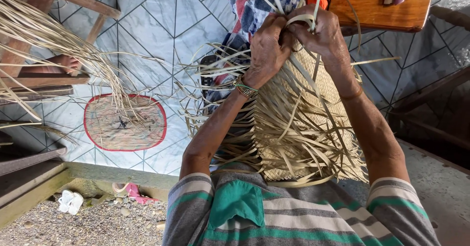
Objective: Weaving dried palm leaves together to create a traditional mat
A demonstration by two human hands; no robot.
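Closest to the camera is the person's striped shirt (274,211), grey, white and green. Just past it, a half-woven straw mat (303,128) lies across the lap, with many loose pale strips sticking out on every side. Both arms reach out along the mat to its far edge. The left hand (267,47), with a bracelet on its wrist, is closed around a few strips there. The right hand (318,30) pinches more strips, and some run up between its fingers. The hands sit close together, almost touching, likely so the strips stay tight while they cross over each other.

Under the mat is a patterned cloth (249,6). Farther off is a tiled floor (161,20) with dark lines, and a round woven mat (125,123) with a red edge lies on it. A bundle of dry strips (58,45) hangs over wooden furniture on the left. A wooden bench (387,8) stands at the top.
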